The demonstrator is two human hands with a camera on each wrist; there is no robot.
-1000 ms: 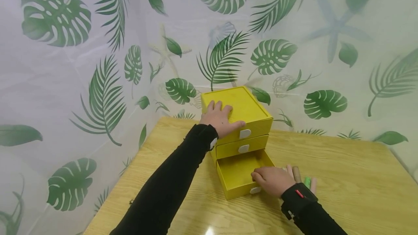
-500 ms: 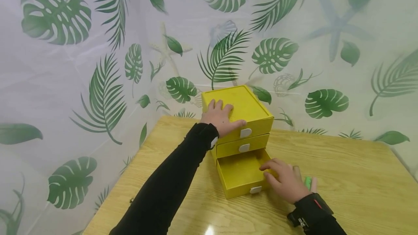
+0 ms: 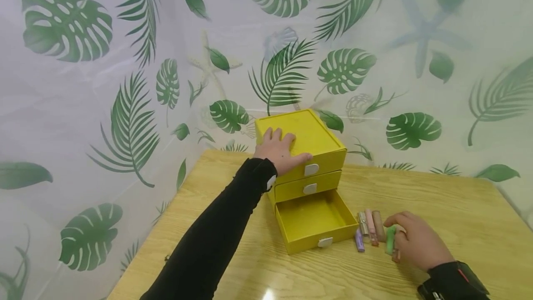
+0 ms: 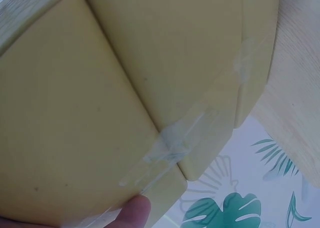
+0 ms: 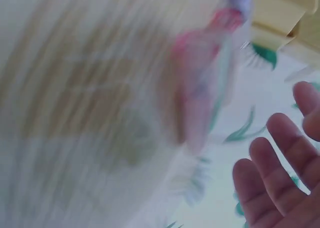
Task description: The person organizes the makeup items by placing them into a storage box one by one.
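Observation:
A yellow chest of small drawers point(image 3: 318, 131) stands on the table. Its bottom drawer point(image 3: 292, 246) is pulled out and shows a bare inside. My left hand point(image 3: 280, 152) rests with spread fingers on the chest's top left edge; the left wrist view shows a fingertip point(image 4: 135, 211) against the taped yellow side. My right hand point(image 3: 421, 243) is over the right end of a group of small tube-like sticks, beside a green one point(image 3: 390, 240). In the right wrist view its fingers point(image 5: 282, 180) are extended, near a blurred pink stick point(image 5: 196, 90). I cannot tell whether it touches any.
Purple point(image 3: 359, 240), silvery point(image 3: 364, 224), pink point(image 3: 369, 222) and brown point(image 3: 378, 227) sticks lie right of the drawer. The wooden table point(image 3: 462, 207) stretches to the right. A leaf-patterned sheet point(image 3: 233, 22) hangs behind and at left.
My right hand has moved from the bottom drawer's front right corner rightward to the sticks, uncovering several of them. The left hand stays on the chest. The drawer remains pulled out.

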